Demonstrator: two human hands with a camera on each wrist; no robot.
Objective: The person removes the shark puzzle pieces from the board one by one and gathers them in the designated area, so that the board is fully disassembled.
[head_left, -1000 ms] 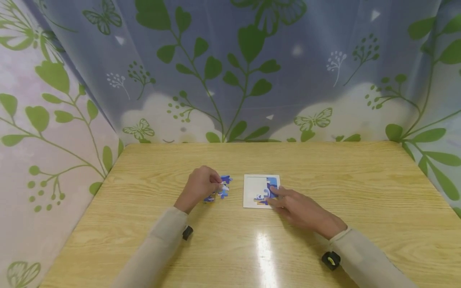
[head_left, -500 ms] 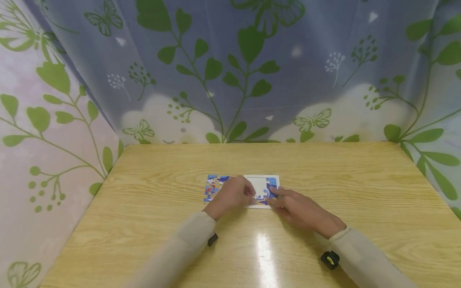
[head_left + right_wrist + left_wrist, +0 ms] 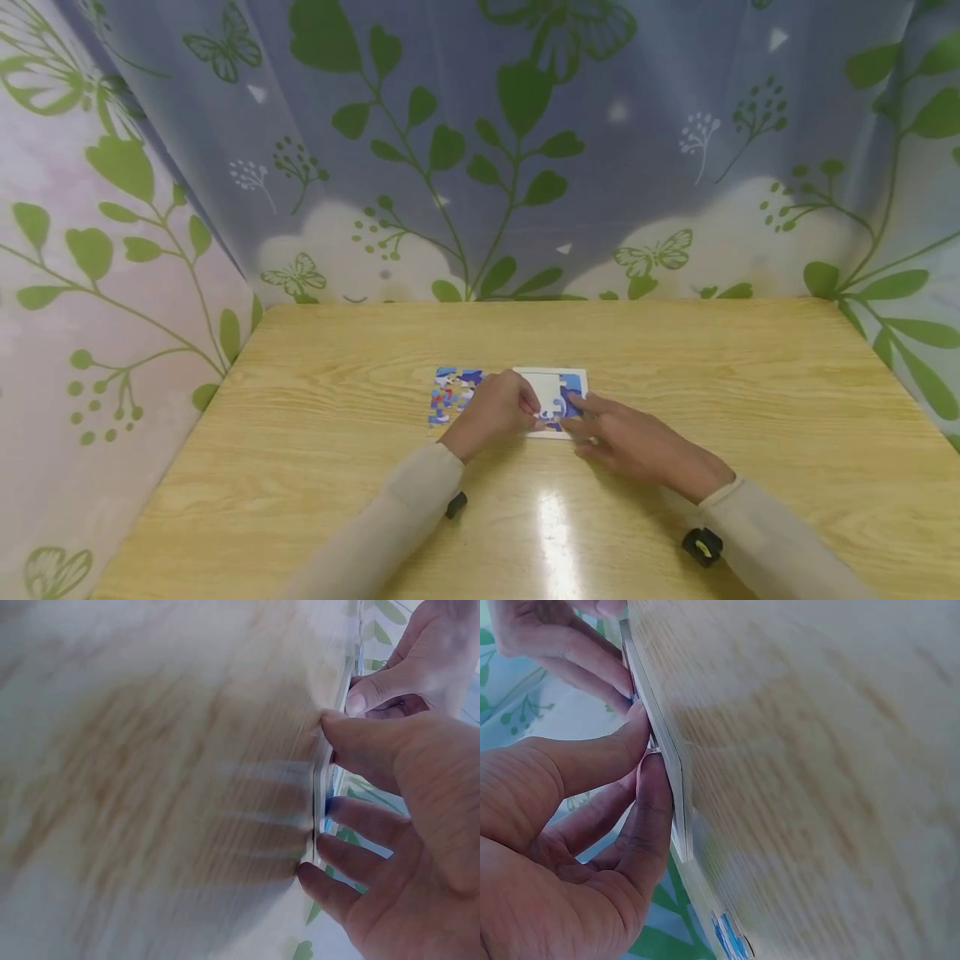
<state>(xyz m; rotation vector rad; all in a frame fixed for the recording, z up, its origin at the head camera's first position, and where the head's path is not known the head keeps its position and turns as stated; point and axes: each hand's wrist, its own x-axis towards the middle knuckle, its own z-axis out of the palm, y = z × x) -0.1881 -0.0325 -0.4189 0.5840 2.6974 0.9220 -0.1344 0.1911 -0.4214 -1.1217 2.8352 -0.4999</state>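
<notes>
A square white puzzle tray [image 3: 543, 387] lies on the table, with blue puzzle pieces [image 3: 572, 385] fitted along its right side and near edge. My left hand [image 3: 491, 410] is over the tray's near left part, thumb and forefinger pinching a small puzzle piece [image 3: 654, 751] close against it; the fingers hide most of the piece. At the tray's near right corner is my right hand [image 3: 633, 435]. Its fingers [image 3: 365, 817] press along the right side, fairly straight and spread, while the thumb touches the near edge. Loose puzzle pieces [image 3: 447, 393] lie left of the tray, partly behind my left hand.
The light wooden table [image 3: 360, 342] runs back to a blue curtain [image 3: 465, 167] printed with green leaves and butterflies. Similar patterned cloth [image 3: 112, 275] borders the left side. Each wrist wears a small black device [image 3: 702, 547].
From the loose pieces my left hand has moved right to the tray, carrying a piece, and has stayed there over the last half second. My right hand keeps its place on the tray.
</notes>
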